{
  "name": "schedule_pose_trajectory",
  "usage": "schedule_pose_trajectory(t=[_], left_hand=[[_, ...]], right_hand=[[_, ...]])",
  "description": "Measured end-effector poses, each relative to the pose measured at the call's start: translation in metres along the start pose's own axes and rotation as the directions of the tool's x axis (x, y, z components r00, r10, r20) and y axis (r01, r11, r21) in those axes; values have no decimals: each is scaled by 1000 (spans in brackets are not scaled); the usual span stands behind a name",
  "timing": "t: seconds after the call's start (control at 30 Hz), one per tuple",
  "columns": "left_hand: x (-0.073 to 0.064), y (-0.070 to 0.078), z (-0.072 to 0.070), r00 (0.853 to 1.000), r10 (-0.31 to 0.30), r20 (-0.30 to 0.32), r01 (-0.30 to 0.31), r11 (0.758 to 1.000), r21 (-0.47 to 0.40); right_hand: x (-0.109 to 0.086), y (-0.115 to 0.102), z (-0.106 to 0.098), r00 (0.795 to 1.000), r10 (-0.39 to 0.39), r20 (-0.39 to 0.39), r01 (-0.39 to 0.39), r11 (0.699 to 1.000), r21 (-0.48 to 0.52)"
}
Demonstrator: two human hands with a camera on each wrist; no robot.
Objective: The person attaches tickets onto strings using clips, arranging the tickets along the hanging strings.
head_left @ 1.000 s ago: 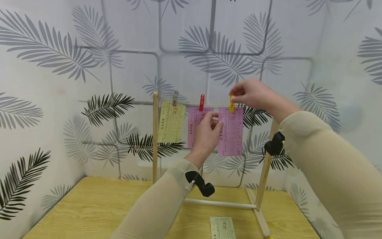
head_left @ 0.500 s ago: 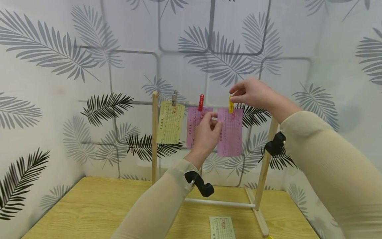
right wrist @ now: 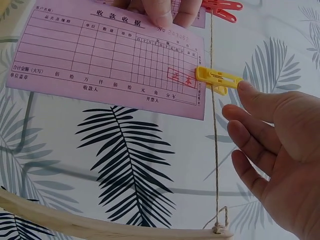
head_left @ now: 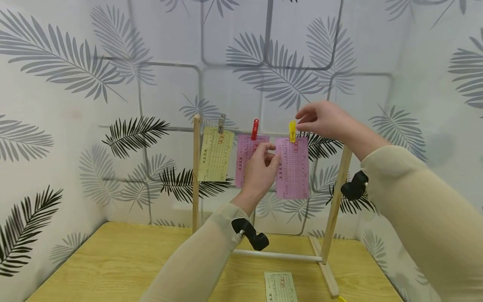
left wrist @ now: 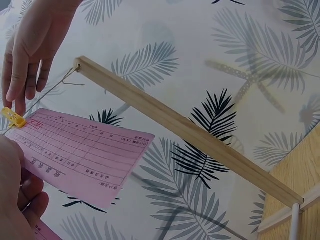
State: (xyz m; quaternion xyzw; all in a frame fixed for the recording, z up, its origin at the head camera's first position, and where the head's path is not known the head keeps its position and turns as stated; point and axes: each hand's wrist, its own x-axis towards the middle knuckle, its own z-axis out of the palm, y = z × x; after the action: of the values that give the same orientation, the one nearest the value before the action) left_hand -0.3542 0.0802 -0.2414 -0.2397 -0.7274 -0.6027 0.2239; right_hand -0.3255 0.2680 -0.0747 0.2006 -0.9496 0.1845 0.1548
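Note:
In the head view a pink receipt slip (head_left: pixel 293 178) hangs from the string under a yellow plastic clip (head_left: pixel 292 131). My left hand (head_left: pixel 260 170) pinches the slip's left edge; the right wrist view shows its thumb on the printed side. Beside the clip is my right hand (head_left: pixel 326 121), its fingers spread and loosely bent. In the right wrist view the right thumb tip (right wrist: pixel 245 86) lies right at the clip's outer end, while the other fingers stand apart from it. The clip's other end bites over the slip's top edge and the string.
A second pink slip (head_left: pixel 243 161) hangs by a red clip (head_left: pixel 255 129), partly behind my left hand. Further left, a yellow slip (head_left: pixel 216 155) hangs by a metal clip (head_left: pixel 221 123). Wooden posts (head_left: pixel 196 176) hold the string. A pale green slip (head_left: pixel 281 287) lies on the table (head_left: pixel 124 256).
My right hand has loosened from the yellow clip and shifted slightly right, and the clip stays on the string with the slip. My left hand has barely moved.

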Motion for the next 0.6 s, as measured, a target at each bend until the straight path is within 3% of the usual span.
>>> schedule_pose_trajectory(t=[0.27,0.6], left_hand=[[-7,0,-3,1000,9,13,-9,1000,-13],[-22,-2,-13,999,32,31,-30,998,-53]], right_hand=[[-14,12,0,996,-21,-89,21,1000,-3],[-51,21,10,988,-21,-153,29,998,51]])
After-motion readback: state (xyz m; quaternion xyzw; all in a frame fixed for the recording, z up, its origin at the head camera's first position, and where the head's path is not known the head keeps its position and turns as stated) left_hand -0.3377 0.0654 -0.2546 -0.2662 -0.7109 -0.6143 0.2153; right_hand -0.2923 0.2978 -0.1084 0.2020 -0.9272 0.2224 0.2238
